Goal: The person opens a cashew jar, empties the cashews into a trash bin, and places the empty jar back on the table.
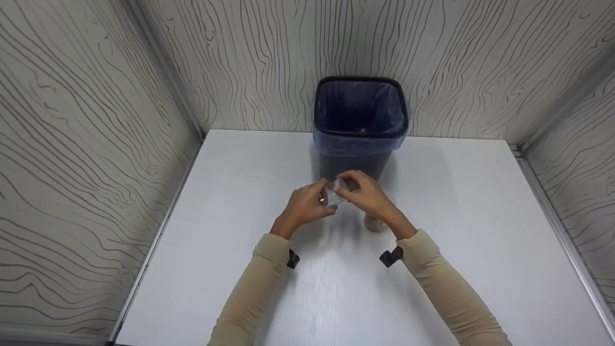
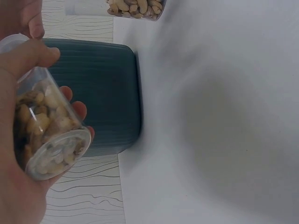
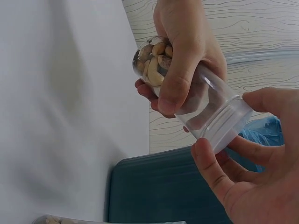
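Note:
My left hand (image 1: 305,204) grips a clear plastic jar (image 2: 51,126) partly filled with mixed nuts (image 3: 155,63), cashews among them. The jar is tilted, and its nuts lie toward the base. With thumb and fingers, my right hand (image 1: 366,194) pinches the translucent lid (image 3: 229,126) at the jar's mouth. Whether the lid is loose cannot be seen. Both hands are above the table, just in front of the bin. A second clear jar with nuts (image 2: 135,8) stands on the table, partly hidden by the right forearm in the head view.
A dark bin (image 1: 353,163) with a blue liner bag (image 1: 360,146) stands at the back of the white table (image 1: 240,202). Wood-patterned panels (image 1: 250,62) rise behind it and on both sides.

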Action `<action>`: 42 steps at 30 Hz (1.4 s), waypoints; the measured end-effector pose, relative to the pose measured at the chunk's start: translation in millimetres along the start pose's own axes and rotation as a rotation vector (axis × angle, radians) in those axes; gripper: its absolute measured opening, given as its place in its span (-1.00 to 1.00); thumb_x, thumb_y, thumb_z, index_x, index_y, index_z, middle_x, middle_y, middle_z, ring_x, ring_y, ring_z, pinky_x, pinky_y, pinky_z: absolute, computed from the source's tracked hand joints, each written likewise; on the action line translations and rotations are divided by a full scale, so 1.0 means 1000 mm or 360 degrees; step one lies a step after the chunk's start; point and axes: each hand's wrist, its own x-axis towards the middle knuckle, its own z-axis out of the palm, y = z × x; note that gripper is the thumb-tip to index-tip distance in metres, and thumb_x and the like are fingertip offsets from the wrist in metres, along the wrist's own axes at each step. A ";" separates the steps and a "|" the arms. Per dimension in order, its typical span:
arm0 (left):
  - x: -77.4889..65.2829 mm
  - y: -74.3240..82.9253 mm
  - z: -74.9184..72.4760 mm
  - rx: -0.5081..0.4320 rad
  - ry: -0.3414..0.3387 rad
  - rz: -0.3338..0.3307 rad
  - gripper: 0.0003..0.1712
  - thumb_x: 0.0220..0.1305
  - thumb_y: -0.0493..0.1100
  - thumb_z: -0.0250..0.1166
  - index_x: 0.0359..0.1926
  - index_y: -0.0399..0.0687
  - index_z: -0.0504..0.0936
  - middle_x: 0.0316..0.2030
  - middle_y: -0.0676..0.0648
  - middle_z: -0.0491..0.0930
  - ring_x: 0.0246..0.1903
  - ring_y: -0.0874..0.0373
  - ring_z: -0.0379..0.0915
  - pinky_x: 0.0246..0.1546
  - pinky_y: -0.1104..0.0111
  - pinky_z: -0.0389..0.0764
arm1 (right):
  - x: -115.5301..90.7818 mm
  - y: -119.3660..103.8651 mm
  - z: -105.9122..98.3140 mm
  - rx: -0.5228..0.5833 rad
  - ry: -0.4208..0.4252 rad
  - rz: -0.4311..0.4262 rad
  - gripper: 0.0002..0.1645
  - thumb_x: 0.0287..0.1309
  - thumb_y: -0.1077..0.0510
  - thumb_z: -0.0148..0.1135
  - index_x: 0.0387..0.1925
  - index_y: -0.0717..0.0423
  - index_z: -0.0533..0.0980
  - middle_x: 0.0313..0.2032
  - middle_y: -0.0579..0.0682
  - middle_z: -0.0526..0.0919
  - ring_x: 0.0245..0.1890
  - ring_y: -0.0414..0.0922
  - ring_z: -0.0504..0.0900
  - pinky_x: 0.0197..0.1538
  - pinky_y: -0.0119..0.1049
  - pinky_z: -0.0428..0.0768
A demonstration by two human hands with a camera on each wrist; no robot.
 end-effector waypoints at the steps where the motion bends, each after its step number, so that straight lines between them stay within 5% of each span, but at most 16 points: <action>1: 0.000 0.000 0.000 0.0003 0.0000 -0.0001 -0.54 0.22 0.07 0.50 0.03 0.01 0.59 -0.32 0.01 0.74 -0.42 0.20 0.61 -0.42 0.32 0.59 | 0.000 0.000 0.000 -0.0011 0.0003 -0.0019 -0.44 0.39 -0.02 0.39 0.27 0.21 0.57 0.14 0.20 0.63 0.05 0.07 0.67 0.09 -0.12 0.67; 5: 0.000 -0.001 0.000 0.0008 0.0001 -0.0012 -0.55 0.21 0.07 0.50 0.00 0.01 0.58 -0.33 0.02 0.72 -0.44 0.21 0.58 -0.43 0.32 0.55 | 0.001 0.000 0.000 -0.0003 -0.0001 -0.0062 -0.46 0.35 0.06 0.41 0.27 0.20 0.58 0.15 0.20 0.63 0.12 0.10 0.64 0.23 0.02 0.63; 19: -0.002 -0.003 0.001 0.0033 -0.0021 -0.0042 -0.53 0.21 0.10 0.49 0.01 0.01 0.57 -0.35 0.05 0.70 -0.47 0.23 0.54 -0.47 0.34 0.51 | -0.001 -0.001 0.001 0.0052 -0.0077 -0.0108 -0.43 0.30 0.21 0.39 0.32 0.21 0.53 0.20 0.20 0.58 0.20 0.14 0.59 0.26 0.08 0.65; 31: -0.003 -0.004 0.001 0.0064 0.0007 -0.0024 -0.55 0.19 0.10 0.51 -0.04 0.01 0.58 -0.38 0.06 0.68 -0.49 0.25 0.46 -0.47 0.37 0.44 | 0.000 0.000 0.000 0.0072 -0.0105 -0.0128 -0.42 0.30 0.21 0.39 0.33 0.20 0.52 0.22 0.22 0.57 0.22 0.15 0.57 0.27 0.09 0.64; 42: -0.003 -0.005 0.001 0.0012 -0.0013 -0.0021 -0.51 0.22 0.08 0.48 0.09 0.00 0.60 -0.34 0.04 0.72 -0.46 0.22 0.55 -0.41 0.30 0.57 | 0.000 -0.001 0.000 0.0078 -0.0081 -0.0141 -0.42 0.38 0.15 0.37 0.35 0.24 0.50 0.27 0.25 0.56 0.30 0.21 0.55 0.38 0.16 0.56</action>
